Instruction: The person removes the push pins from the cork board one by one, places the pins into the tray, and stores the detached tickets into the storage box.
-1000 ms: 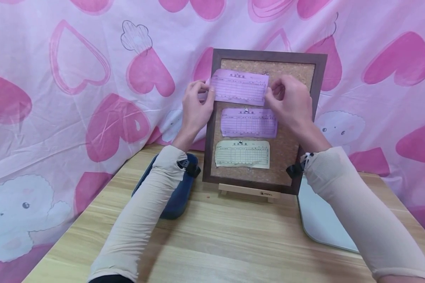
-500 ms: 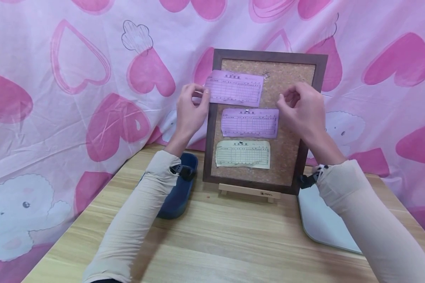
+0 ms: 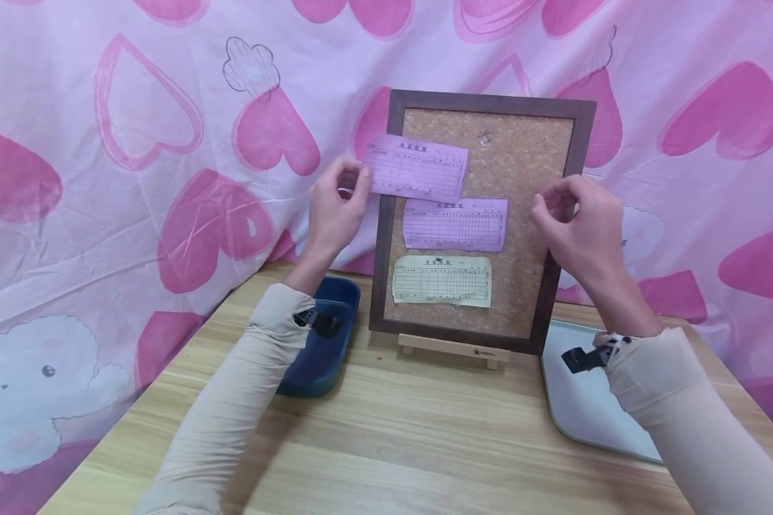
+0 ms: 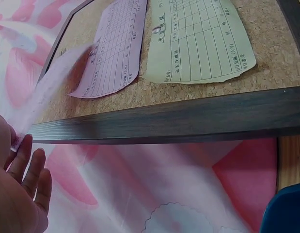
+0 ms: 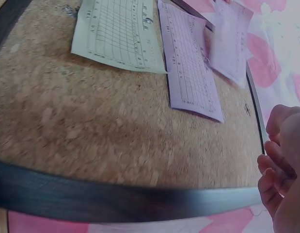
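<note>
My left hand (image 3: 338,207) pinches the left edge of a purple receipt slip (image 3: 419,168). The slip is tilted in front of the upper left of a framed cork board (image 3: 522,286), overlapping the top of another purple slip (image 3: 454,227). Below that, a pale green slip (image 3: 441,282) is pinned to the cork. My right hand (image 3: 582,225) is off the board's right edge, fingers curled toward the thumb; whether something small is between the fingertips cannot be seen. In the left wrist view the held slip (image 4: 48,90) bends away from the board.
Silvery pins (image 3: 485,136) sit in the cork at upper right. The board leans on a small wooden easel (image 3: 454,348). A dark blue tray (image 3: 318,372) stands at left and a pale tray (image 3: 592,408) at right on the wooden table (image 3: 425,443). A heart-patterned curtain (image 3: 167,143) hangs behind.
My left hand has moved left and down with the purple slip. My right hand has drawn away from the slip's right edge, to the right and down.
</note>
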Motion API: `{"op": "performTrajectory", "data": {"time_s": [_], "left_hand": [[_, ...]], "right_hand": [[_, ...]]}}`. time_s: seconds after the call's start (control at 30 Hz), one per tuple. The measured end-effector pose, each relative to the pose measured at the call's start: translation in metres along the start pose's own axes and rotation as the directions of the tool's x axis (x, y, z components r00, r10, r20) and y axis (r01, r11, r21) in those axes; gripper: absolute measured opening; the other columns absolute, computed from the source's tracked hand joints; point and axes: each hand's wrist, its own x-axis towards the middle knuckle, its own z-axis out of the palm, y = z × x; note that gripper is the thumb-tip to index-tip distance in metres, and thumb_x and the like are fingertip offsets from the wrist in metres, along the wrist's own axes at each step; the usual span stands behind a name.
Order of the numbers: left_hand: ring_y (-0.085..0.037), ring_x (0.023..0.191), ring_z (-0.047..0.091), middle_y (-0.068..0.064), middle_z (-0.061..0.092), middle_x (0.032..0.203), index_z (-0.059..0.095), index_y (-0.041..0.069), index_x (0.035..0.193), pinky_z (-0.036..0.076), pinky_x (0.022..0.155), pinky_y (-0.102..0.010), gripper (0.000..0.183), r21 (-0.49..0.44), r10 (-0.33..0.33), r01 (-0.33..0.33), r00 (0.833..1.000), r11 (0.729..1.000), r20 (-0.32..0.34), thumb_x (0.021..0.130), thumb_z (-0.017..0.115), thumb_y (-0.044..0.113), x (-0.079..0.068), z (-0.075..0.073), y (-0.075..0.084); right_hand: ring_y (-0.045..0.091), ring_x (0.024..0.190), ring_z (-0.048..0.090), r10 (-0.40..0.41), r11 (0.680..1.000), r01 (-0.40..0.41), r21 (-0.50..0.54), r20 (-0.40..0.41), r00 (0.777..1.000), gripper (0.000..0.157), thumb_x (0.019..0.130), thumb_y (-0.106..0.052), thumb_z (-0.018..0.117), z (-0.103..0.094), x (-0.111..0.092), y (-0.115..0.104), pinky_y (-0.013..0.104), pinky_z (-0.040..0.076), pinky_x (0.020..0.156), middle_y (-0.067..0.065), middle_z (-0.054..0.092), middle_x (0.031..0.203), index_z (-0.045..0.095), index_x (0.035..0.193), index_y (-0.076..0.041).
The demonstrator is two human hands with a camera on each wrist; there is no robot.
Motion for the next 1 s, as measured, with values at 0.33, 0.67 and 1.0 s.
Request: {"op": "performTrajectory", "data": {"time_s": [0.33, 0.67, 1.0], "left_hand": [[-0.019, 0.091, 0.074, -0.012, 0.078, 0.102, 0.073, 0.005, 0.114, 0.061, 0.083, -0.035, 0.021, 0.008, 0.015, -0.015, 1.0, 1.0, 0.018, 0.107, 0.068, 0.024, -0.009, -0.01, 0.0], [-0.015, 0.09, 0.073, -0.016, 0.079, 0.103, 0.074, 0.001, 0.117, 0.061, 0.086, -0.029, 0.023, -0.042, 0.013, -0.012, 1.0, 0.999, 0.02, 0.105, 0.071, 0.021, -0.017, -0.026, -0.003], [-0.015, 0.097, 0.071, -0.016, 0.077, 0.111, 0.076, 0.004, 0.124, 0.06, 0.094, -0.029, 0.027, -0.063, -0.055, 0.055, 0.998, 0.996, 0.003, 0.106, 0.07, 0.024, -0.035, -0.043, -0.006]], "right_hand": [[-0.004, 0.08, 0.053, 0.054, 0.998, -0.053, -0.018, 0.018, 0.998, 0.022, 0.1, -0.025, 0.072, -0.019, -0.032, 0.02, 0.006, 0.042, 0.069, 0.0, 0.067, 0.089, 0.075, 0.102, -0.003], [-0.005, 0.083, 0.055, 0.188, 0.982, -0.185, -0.048, 0.061, 0.98, 0.024, 0.099, -0.027, 0.074, -0.04, -0.06, 0.045, 0.003, 0.042, 0.07, -0.023, 0.059, 0.09, 0.077, 0.108, -0.005], [-0.005, 0.081, 0.054, 0.254, 0.964, -0.244, -0.103, 0.11, 0.961, 0.021, 0.099, -0.027, 0.076, -0.051, -0.092, 0.075, 0.001, 0.042, 0.068, -0.023, 0.058, 0.085, 0.076, 0.105, -0.007]]}}
